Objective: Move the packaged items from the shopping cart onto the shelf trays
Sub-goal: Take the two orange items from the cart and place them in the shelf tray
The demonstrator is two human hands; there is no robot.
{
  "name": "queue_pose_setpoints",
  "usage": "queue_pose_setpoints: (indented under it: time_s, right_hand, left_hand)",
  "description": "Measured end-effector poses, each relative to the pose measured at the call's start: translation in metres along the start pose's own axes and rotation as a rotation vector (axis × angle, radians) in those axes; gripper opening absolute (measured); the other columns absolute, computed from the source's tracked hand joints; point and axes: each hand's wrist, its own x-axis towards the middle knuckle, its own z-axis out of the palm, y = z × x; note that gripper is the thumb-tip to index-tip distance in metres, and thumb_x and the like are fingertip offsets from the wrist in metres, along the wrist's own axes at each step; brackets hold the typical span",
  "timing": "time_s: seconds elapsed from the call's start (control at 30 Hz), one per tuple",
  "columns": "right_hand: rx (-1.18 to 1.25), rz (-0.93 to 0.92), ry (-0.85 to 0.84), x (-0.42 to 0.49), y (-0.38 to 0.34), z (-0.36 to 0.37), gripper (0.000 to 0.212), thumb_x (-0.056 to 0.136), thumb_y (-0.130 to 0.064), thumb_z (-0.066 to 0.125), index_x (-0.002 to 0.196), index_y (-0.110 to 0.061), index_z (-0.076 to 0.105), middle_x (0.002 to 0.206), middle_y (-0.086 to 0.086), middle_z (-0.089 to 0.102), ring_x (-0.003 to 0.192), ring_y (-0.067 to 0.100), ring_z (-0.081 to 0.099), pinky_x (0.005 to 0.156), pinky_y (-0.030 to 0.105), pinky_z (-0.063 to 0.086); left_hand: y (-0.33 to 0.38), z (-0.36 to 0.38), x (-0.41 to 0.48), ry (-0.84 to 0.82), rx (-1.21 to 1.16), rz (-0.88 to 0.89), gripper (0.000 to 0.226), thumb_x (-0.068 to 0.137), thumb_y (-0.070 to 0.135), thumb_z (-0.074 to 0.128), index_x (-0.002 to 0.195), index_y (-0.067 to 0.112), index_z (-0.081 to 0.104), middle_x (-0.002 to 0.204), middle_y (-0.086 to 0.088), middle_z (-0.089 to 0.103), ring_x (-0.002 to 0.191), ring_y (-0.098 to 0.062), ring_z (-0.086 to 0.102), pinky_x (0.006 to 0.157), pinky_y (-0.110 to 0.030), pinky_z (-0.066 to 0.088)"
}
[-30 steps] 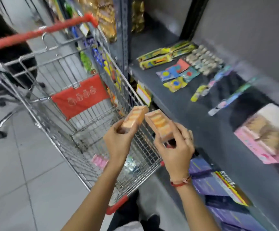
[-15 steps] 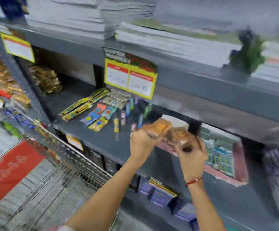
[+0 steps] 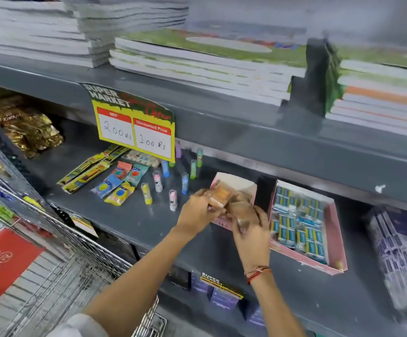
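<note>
Head view, looking down along a grey shelf (image 3: 129, 222). Left hand (image 3: 197, 212) closed around an orange wrapped pack (image 3: 219, 197), fingers curled over its top, held at the near-left lip of a pink cardboard tray (image 3: 234, 184). Right hand (image 3: 251, 229) just beside it, fingers wrapped round a second orange pack (image 3: 240, 210) — blurred, so exact grip hard to read, but clearly not slack. Both packs over or at the tray's front edge; cannot tell whether either already rests on the tray floor. Tray interior mostly hidden behind the hands, back wall pale and bare.

To the right, touching or nearly so, a larger pink tray (image 3: 333, 239) packed with small blue boxes. To the left on the bare shelf, upright glue sticks (image 3: 173, 200) standing loose, near the left wrist, plus flat eraser packets (image 3: 119, 188) and a discount price sign (image 3: 136, 132) hanging from the shelf above. Wire shopping cart (image 3: 80, 259) at lower left, contents not visible from here.

Likely step: setting both packs down into the smaller tray.

Risks, as judged: hands crowd each other at a narrow opening, so one pack could catch the cardboard lip and tip out onto the shelf. A light tray could slide back or skew against its neighbour if pushed. A withdrawing left wrist could knock over the nearest glue stick — loose, tall and easily toppled
</note>
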Motion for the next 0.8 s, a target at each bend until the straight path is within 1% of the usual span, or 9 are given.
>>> queue_pose_setpoints:
  time_s: [0.07, 0.13, 0.2, 0.27, 0.4, 0.47, 0.57, 0.7, 0.8]
  right_hand:
    - [0.001, 0.065, -0.03, 0.01, -0.007, 0.003, 0.048, 0.082, -0.021, 0.066, 0.124, -0.003, 0.052, 0.136, 0.019, 0.046, 0.109, 0.033, 0.059, 0.096, 0.037, 0.048]
    - [0.009, 0.083, -0.117, 0.021, -0.012, 0.008, 0.056, 0.083, -0.024, 0.066, 0.131, -0.005, 0.044, 0.146, 0.019, 0.032, 0.117, 0.035, 0.053, 0.102, 0.039, 0.044]
    - [0.014, 0.02, -0.203, 0.025, -0.013, 0.012, 0.046, 0.086, -0.018, 0.063, 0.129, -0.009, 0.049, 0.151, 0.019, 0.022, 0.129, 0.034, 0.041, 0.109, 0.037, 0.035]
    - [-0.036, -0.033, -0.252, 0.023, -0.008, 0.017, 0.038, 0.087, -0.005, 0.056, 0.125, -0.01, 0.053, 0.15, 0.018, 0.025, 0.13, 0.034, 0.038, 0.109, 0.037, 0.036]
    - [-0.198, -0.068, -0.259, 0.032, 0.0, 0.018, 0.046, 0.082, 0.01, 0.046, 0.126, -0.003, 0.05, 0.136, 0.018, 0.045, 0.121, 0.033, 0.042, 0.103, 0.039, 0.042]
    - [-0.283, -0.093, -0.268, 0.041, -0.001, 0.017, 0.04, 0.083, 0.008, 0.047, 0.122, -0.001, 0.053, 0.131, 0.02, 0.05, 0.12, 0.035, 0.044, 0.1, 0.041, 0.045]
    - [-0.329, -0.117, -0.303, 0.042, -0.002, 0.018, 0.036, 0.084, 0.002, 0.052, 0.12, -0.002, 0.054, 0.131, 0.02, 0.051, 0.12, 0.036, 0.045, 0.098, 0.043, 0.045]
    - [-0.343, -0.164, -0.381, 0.05, 0.001, 0.016, 0.06, 0.082, -0.012, 0.061, 0.137, -0.013, 0.037, 0.144, 0.015, 0.037, 0.13, 0.036, 0.037, 0.105, 0.045, 0.042]
    - [-0.418, -0.217, -0.493, 0.068, -0.005, 0.009, 0.068, 0.078, -0.018, 0.065, 0.138, -0.019, 0.033, 0.14, 0.014, 0.044, 0.126, 0.034, 0.044, 0.101, 0.043, 0.045]
  left_hand:
    - [0.002, 0.002, 0.003, -0.004, 0.173, -0.008, 0.043, 0.076, 0.04, 0.065, 0.113, 0.017, 0.062, 0.112, -0.003, 0.061, 0.099, -0.024, 0.063, 0.076, -0.037, 0.054]
    - [0.003, 0.002, 0.008, -0.016, 0.375, 0.039, 0.038, 0.077, 0.035, 0.062, 0.108, 0.012, 0.064, 0.115, -0.005, 0.058, 0.098, -0.028, 0.063, 0.07, -0.038, 0.054]
    - [0.003, -0.002, 0.015, -0.034, 0.495, 0.091, 0.032, 0.079, 0.03, 0.061, 0.105, 0.01, 0.064, 0.115, -0.006, 0.057, 0.098, -0.028, 0.063, 0.066, -0.036, 0.052]
    - [-0.001, -0.005, 0.023, -0.075, 0.552, 0.131, 0.034, 0.082, 0.031, 0.062, 0.108, 0.01, 0.063, 0.118, -0.007, 0.055, 0.103, -0.026, 0.059, 0.068, -0.036, 0.052]
    - [-0.004, -0.008, 0.031, -0.118, 0.6, 0.219, 0.039, 0.085, 0.034, 0.061, 0.115, 0.009, 0.061, 0.123, -0.007, 0.052, 0.114, -0.023, 0.05, 0.084, -0.035, 0.05]
    - [-0.001, -0.007, 0.031, -0.113, 0.606, 0.237, 0.037, 0.086, 0.028, 0.06, 0.116, 0.007, 0.06, 0.125, -0.009, 0.052, 0.116, -0.024, 0.048, 0.091, -0.036, 0.049]
    - [0.001, -0.004, 0.025, -0.102, 0.6, 0.232, 0.031, 0.088, 0.016, 0.055, 0.116, 0.004, 0.059, 0.126, -0.011, 0.052, 0.116, -0.027, 0.048, 0.093, -0.038, 0.048]
    - [-0.004, -0.003, 0.014, -0.074, 0.629, 0.269, 0.034, 0.087, 0.001, 0.047, 0.119, 0.003, 0.057, 0.127, -0.013, 0.052, 0.114, -0.028, 0.05, 0.092, -0.039, 0.05]
    - [-0.003, -0.005, 0.012, -0.066, 0.641, 0.273, 0.034, 0.087, -0.001, 0.047, 0.118, 0.003, 0.058, 0.128, -0.013, 0.051, 0.114, -0.029, 0.05, 0.089, -0.039, 0.05]
